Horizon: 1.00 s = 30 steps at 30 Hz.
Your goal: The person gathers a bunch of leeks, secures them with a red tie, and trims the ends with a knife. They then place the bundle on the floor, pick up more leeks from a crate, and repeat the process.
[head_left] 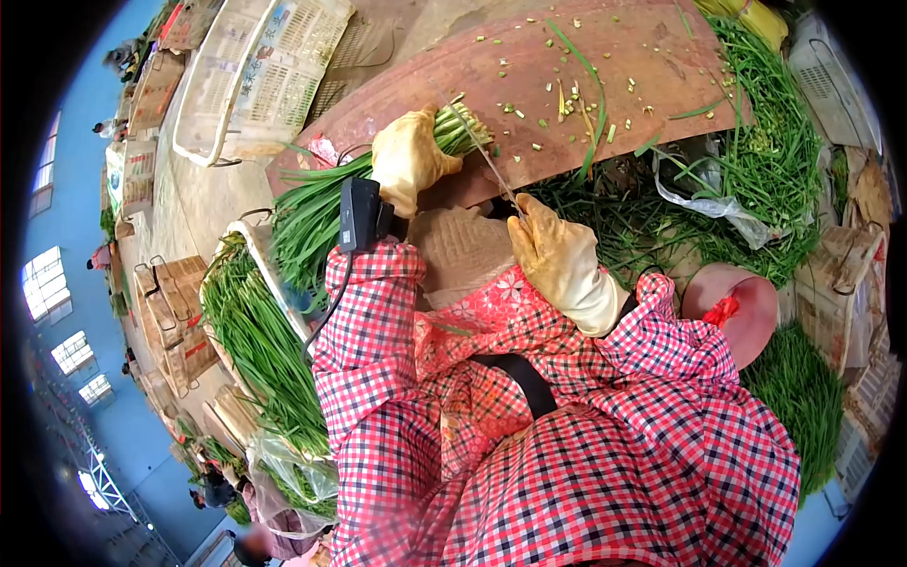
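Head view: frame edges black, fisheye-bent. Knife (487,156) handle hidden inside right hand (557,257), yellow glove closed round it. Only thin blade shows, tip at bundle's cut end. Left hand (408,159), gloved, wrapped tight round chive bundle (316,213), covering its middle. Bundle: long green stalks, pale trimmed ends on reddish board (624,94), leaf tips fanning toward crate (250,331) of more greens.

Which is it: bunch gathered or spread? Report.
Gathered: the left hand grips the bunch as one tight sheaf, cut ends lying on the board.
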### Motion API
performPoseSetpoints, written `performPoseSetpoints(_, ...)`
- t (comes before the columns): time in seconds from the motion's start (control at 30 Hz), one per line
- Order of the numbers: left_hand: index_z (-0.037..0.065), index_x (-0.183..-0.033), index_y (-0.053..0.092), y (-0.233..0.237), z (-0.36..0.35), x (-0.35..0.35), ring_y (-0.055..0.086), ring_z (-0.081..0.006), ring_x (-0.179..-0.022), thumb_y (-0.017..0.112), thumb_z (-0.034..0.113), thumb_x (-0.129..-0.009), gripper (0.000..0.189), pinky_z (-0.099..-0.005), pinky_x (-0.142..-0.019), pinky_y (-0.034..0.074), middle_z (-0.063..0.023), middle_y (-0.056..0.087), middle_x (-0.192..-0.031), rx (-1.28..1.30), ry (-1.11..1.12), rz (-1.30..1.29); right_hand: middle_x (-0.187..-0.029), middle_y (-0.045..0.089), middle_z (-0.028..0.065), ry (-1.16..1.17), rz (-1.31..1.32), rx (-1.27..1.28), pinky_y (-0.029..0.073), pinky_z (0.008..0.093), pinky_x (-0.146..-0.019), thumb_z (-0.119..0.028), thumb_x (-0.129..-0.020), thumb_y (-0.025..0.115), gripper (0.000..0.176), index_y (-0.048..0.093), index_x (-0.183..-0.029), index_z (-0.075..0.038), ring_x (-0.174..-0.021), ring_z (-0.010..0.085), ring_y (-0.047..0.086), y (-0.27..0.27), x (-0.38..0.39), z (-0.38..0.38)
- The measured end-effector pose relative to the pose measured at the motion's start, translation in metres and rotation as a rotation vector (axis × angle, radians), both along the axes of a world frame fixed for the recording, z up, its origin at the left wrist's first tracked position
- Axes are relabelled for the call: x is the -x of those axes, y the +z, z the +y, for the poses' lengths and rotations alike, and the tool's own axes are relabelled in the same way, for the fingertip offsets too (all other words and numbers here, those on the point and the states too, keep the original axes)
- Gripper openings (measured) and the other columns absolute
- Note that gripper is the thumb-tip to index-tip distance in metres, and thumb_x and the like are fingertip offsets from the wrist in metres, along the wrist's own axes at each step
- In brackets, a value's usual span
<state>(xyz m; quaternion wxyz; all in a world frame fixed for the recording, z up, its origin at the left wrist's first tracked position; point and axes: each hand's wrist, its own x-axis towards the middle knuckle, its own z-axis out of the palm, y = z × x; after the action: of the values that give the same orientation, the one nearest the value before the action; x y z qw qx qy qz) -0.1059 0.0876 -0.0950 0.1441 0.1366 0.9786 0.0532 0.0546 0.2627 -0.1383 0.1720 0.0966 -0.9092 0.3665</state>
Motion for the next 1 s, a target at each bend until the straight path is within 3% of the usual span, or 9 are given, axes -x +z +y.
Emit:
performPoseSetpoints(0.23,0.000,-0.118,0.063,0.000,0.001,0.001,0.068,-0.0330,-0.098,0.085,0.030,-0.063,0.066,-0.0414,-0.084,0.054,-0.0175,0.071,-0.100,-0.008,0.017,-0.015,-0.073,0.063,0.0103,-0.013,0.005,-0.191,0.049,0.0313,-0.045,-0.019,-0.089,0.067,0.032,0.056,-0.111,0.002,-0.052,0.0231,0.063,0.008,0.000,-0.001)
performPoseSetpoints(0.33,0.001,-0.104,0.068,-0.006,-0.005,0.002,0.067,-0.0379,-0.095,0.081,0.040,-0.066,0.056,-0.0435,-0.085,0.052,-0.0238,0.069,-0.095,-0.073,0.006,0.012,-0.069,0.062,0.0086,-0.010,0.027,-0.166,0.050,0.0315,-0.045,-0.019,-0.090,0.065,0.028,0.056,-0.107,0.001,-0.051,0.0232,0.063,0.000,0.001,-0.002)
performPoseSetpoints(0.43,0.001,-0.104,0.068,-0.008,-0.004,0.003,0.066,-0.0378,-0.095,0.081,0.038,-0.067,0.054,-0.0433,-0.085,0.052,-0.0236,0.069,-0.096,-0.068,-0.001,0.026,-0.065,0.061,0.0072,-0.048,-0.091,-0.151,0.049,0.0316,-0.043,-0.020,-0.091,0.063,0.021,0.055,-0.100,-0.002,-0.048,0.0233,0.062,0.003,0.006,-0.010)
performPoseSetpoints(0.57,0.001,-0.112,0.066,-0.002,-0.002,0.003,0.066,-0.0369,-0.097,0.082,0.034,-0.066,0.059,-0.0427,-0.086,0.052,-0.0228,0.069,-0.099,-0.063,0.006,-0.022,-0.057,0.058,0.0047,-0.035,-0.206,-0.168,0.046,0.0303,-0.036,-0.022,-0.096,0.057,0.018,0.052,-0.087,-0.007,-0.044,0.0220,0.061,0.015,0.024,-0.014)
performPoseSetpoints(0.67,0.002,-0.120,0.063,-0.004,-0.001,0.003,0.066,-0.0362,-0.100,0.083,0.032,-0.065,0.066,-0.0422,-0.087,0.052,-0.0221,0.069,-0.102,-0.042,-0.017,-0.003,-0.055,0.057,0.0031,-0.033,-0.238,-0.455,0.047,0.0321,-0.039,-0.024,-0.097,0.052,0.021,0.054,-0.087,-0.006,-0.047,0.0214,0.063,0.026,0.052,-0.015)
performPoseSetpoints(0.7,0.002,-0.122,0.062,-0.004,-0.002,0.002,0.066,-0.0359,-0.101,0.084,0.032,-0.065,0.068,-0.0420,-0.087,0.052,-0.0221,0.069,-0.103,-0.040,-0.017,0.001,-0.055,0.060,0.0034,0.175,0.451,-0.886,0.050,0.0358,-0.042,-0.027,-0.097,0.050,0.025,0.056,-0.086,-0.005,-0.051,0.0224,0.065,0.010,0.067,-0.004)
performPoseSetpoints(0.8,0.002,-0.125,0.060,-0.003,-0.002,0.004,0.066,-0.0352,-0.103,0.084,0.035,-0.065,0.073,-0.0416,-0.089,0.052,-0.0220,0.069,-0.105,-0.026,-0.019,0.000,-0.059,0.064,0.0069,0.053,-0.241,-0.409,0.051,0.0383,-0.045,-0.027,-0.093,0.052,0.024,0.058,-0.088,-0.004,-0.053,0.0242,0.067,0.008,0.075,-0.013)
performPoseSetpoints(0.93,0.003,-0.113,0.064,-0.010,-0.004,0.003,0.068,-0.0328,-0.098,0.083,0.030,-0.065,0.058,-0.0417,-0.086,0.053,-0.0187,0.071,-0.100,-0.072,-0.016,0.039,-0.064,0.067,0.0090,0.064,-0.216,-0.303,0.052,0.0381,-0.047,-0.027,-0.091,0.055,0.024,0.061,-0.094,-0.003,-0.057,0.0251,0.069,-0.002,0.089,-0.023)
performPoseSetpoints(1.0,0.002,-0.112,0.064,-0.015,-0.002,0.002,0.068,-0.0336,-0.097,0.083,0.030,-0.065,0.058,-0.0420,-0.085,0.053,-0.0191,0.071,-0.099,-0.074,0.001,0.066,-0.075,0.069,0.0111,0.189,-0.133,-0.357,0.053,0.0400,-0.049,-0.022,-0.091,0.054,0.020,0.065,-0.096,-0.006,-0.059,0.0252,0.068,-0.043,0.114,-0.031)
